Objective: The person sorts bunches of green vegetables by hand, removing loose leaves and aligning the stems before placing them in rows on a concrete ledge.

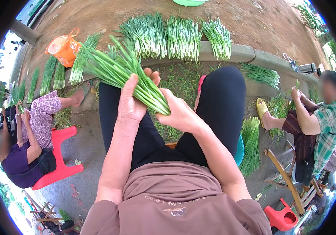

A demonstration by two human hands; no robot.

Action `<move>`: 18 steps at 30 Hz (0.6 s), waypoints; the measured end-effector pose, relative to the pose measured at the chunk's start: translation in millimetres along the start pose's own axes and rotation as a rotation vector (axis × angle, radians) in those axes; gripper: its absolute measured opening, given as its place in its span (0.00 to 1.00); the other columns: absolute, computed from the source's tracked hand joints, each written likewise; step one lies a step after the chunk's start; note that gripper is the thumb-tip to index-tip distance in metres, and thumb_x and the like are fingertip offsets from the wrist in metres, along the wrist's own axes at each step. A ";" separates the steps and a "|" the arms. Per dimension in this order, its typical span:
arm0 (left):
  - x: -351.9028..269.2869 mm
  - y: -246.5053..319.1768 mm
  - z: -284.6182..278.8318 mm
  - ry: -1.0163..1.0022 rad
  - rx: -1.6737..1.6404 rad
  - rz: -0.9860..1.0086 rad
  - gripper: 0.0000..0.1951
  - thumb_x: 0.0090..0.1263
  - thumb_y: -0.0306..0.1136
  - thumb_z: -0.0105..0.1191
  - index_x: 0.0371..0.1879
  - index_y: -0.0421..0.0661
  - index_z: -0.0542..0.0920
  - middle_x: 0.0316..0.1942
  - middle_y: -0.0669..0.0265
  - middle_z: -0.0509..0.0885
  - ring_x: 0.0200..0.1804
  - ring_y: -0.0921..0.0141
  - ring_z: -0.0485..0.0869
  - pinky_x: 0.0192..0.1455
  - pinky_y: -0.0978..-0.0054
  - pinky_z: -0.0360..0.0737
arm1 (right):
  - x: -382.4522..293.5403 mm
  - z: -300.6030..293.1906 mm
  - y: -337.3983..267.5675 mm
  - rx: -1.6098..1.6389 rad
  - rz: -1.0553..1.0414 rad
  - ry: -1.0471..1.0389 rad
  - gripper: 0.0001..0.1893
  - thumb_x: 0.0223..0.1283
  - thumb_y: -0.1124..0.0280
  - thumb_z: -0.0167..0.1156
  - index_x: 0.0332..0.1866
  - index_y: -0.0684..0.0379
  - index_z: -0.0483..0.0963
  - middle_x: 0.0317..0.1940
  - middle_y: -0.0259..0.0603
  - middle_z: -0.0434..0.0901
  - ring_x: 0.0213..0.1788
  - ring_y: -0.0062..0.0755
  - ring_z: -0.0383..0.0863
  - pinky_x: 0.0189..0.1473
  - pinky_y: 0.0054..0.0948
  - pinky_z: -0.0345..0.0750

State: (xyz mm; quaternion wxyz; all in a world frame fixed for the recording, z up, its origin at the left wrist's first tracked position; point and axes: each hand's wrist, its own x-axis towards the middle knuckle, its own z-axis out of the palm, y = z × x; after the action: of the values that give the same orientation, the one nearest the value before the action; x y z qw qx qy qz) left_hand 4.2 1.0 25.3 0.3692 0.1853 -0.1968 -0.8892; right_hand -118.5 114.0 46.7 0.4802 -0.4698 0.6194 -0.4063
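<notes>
A bunch of long green stalks (109, 66), apparently garlic chives, is held above my lap between both hands. My left hand (132, 101) cups the middle of the bunch, its thumb lying across the stalks. Around the pale cut ends at the lower right, my right hand (179, 111) grips with thumb and fingers. The leafy tips fan out to the upper left, slightly blurred. Below, between my knees, green trimmings (182, 80) litter the ground. Sorted chive heaps (146, 36) rest along the concrete kerb (241, 53) ahead.
To the left, a person (18, 163) sits on a red plastic stool (57, 158), near an orange bag (63, 50). Another person (328, 126) sits at right, handling stalks. A chive pile (249, 147) lies by a turquoise basket (239, 151) near my right thigh. A thermos (307, 68) lies on the kerb.
</notes>
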 end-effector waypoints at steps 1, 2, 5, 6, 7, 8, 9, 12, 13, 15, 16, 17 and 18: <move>1.1 4.9 -2.8 0.027 -0.056 0.040 0.22 0.67 0.36 0.59 0.59 0.44 0.73 0.46 0.61 0.82 0.51 0.64 0.81 0.66 0.56 0.73 | -2.4 0.2 1.0 -0.008 -0.012 -0.013 0.32 0.49 0.73 0.61 0.62 0.64 0.61 0.41 0.53 0.79 0.44 0.42 0.82 0.48 0.36 0.75; 3.3 12.5 -5.8 0.047 -0.043 0.065 0.21 0.67 0.34 0.60 0.58 0.47 0.74 0.44 0.62 0.82 0.48 0.64 0.82 0.62 0.57 0.76 | -4.5 0.5 1.1 -0.035 -0.038 -0.024 0.31 0.49 0.74 0.60 0.62 0.64 0.61 0.40 0.54 0.79 0.43 0.43 0.82 0.48 0.36 0.75; 4.0 18.8 -1.8 0.084 0.022 0.152 0.24 0.65 0.26 0.60 0.61 0.49 0.71 0.41 0.66 0.81 0.41 0.67 0.83 0.53 0.59 0.81 | -7.6 -0.7 -0.7 -0.074 -0.073 -0.034 0.31 0.50 0.74 0.61 0.62 0.64 0.61 0.41 0.55 0.79 0.44 0.46 0.82 0.48 0.36 0.75; 2.6 20.2 -1.2 0.087 0.037 0.170 0.25 0.65 0.25 0.60 0.61 0.49 0.70 0.41 0.66 0.81 0.41 0.67 0.82 0.52 0.59 0.81 | -8.5 -1.9 -2.6 -0.103 -0.085 -0.035 0.31 0.50 0.75 0.61 0.62 0.64 0.61 0.43 0.56 0.79 0.46 0.50 0.81 0.48 0.38 0.75; 2.1 21.4 -1.4 0.090 0.052 0.186 0.26 0.64 0.24 0.61 0.61 0.49 0.70 0.42 0.66 0.80 0.41 0.67 0.82 0.52 0.58 0.81 | -9.2 -2.4 -1.7 -0.139 -0.118 -0.021 0.29 0.50 0.75 0.60 0.61 0.63 0.61 0.43 0.57 0.78 0.48 0.52 0.80 0.48 0.40 0.74; 3.1 24.6 -7.8 0.049 0.049 0.202 0.25 0.68 0.25 0.56 0.64 0.50 0.70 0.47 0.67 0.79 0.45 0.68 0.81 0.54 0.63 0.80 | -10.0 -3.1 -0.7 -0.174 -0.151 -0.008 0.28 0.51 0.75 0.59 0.60 0.63 0.62 0.44 0.58 0.78 0.49 0.55 0.79 0.49 0.42 0.74; 3.2 31.2 -9.4 0.039 0.045 0.217 0.24 0.68 0.24 0.56 0.64 0.50 0.70 0.48 0.67 0.80 0.45 0.70 0.81 0.54 0.64 0.81 | -11.2 -3.4 0.7 -0.210 -0.184 0.003 0.27 0.51 0.75 0.59 0.59 0.63 0.62 0.44 0.59 0.78 0.50 0.57 0.78 0.49 0.44 0.74; 8.8 50.5 -16.2 0.059 0.085 0.289 0.25 0.67 0.23 0.56 0.64 0.51 0.70 0.51 0.69 0.80 0.44 0.73 0.81 0.54 0.65 0.80 | -18.7 -11.3 -0.5 -0.309 -0.205 0.003 0.32 0.46 0.78 0.61 0.62 0.62 0.62 0.47 0.53 0.79 0.50 0.52 0.79 0.51 0.41 0.75; 11.6 55.2 -19.8 0.021 0.055 0.288 0.26 0.68 0.23 0.55 0.65 0.51 0.69 0.51 0.70 0.80 0.43 0.73 0.81 0.55 0.66 0.80 | -20.6 -14.6 0.1 -0.343 -0.227 0.012 0.32 0.47 0.77 0.61 0.61 0.62 0.62 0.48 0.54 0.78 0.51 0.53 0.78 0.51 0.42 0.75; 16.8 60.9 -21.9 0.015 0.074 0.289 0.25 0.69 0.23 0.54 0.65 0.51 0.68 0.50 0.70 0.80 0.43 0.73 0.80 0.55 0.66 0.79 | -23.5 -20.5 2.3 -0.411 -0.268 0.032 0.31 0.47 0.75 0.61 0.60 0.61 0.63 0.51 0.56 0.76 0.52 0.55 0.77 0.51 0.44 0.75; 20.2 61.2 -20.5 0.005 0.032 0.274 0.23 0.69 0.23 0.53 0.64 0.50 0.69 0.50 0.70 0.80 0.43 0.73 0.80 0.56 0.65 0.79 | -23.0 -20.7 7.0 -0.461 -0.338 0.089 0.32 0.46 0.76 0.63 0.61 0.61 0.63 0.47 0.53 0.76 0.49 0.54 0.79 0.47 0.43 0.77; 23.7 61.3 -18.6 -0.005 -0.010 0.257 0.22 0.70 0.23 0.52 0.63 0.50 0.69 0.50 0.70 0.80 0.43 0.72 0.80 0.56 0.65 0.78 | -23.6 -24.4 6.9 -0.521 -0.334 0.101 0.33 0.45 0.76 0.64 0.62 0.61 0.62 0.45 0.52 0.76 0.47 0.52 0.79 0.46 0.43 0.77; 26.5 62.0 -17.8 -0.012 -0.049 0.244 0.21 0.70 0.23 0.51 0.62 0.49 0.70 0.50 0.70 0.80 0.44 0.71 0.80 0.56 0.65 0.78 | -23.9 -29.7 2.3 -0.578 -0.332 0.109 0.34 0.45 0.76 0.64 0.62 0.60 0.62 0.43 0.50 0.76 0.45 0.51 0.80 0.44 0.42 0.77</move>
State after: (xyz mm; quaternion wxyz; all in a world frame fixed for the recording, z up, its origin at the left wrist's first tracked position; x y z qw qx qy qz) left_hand 31.4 -62.4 35.4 0.4778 0.1457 -0.1980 -0.8434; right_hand -145.6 139.3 55.8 0.2205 -0.6584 0.6489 -0.3110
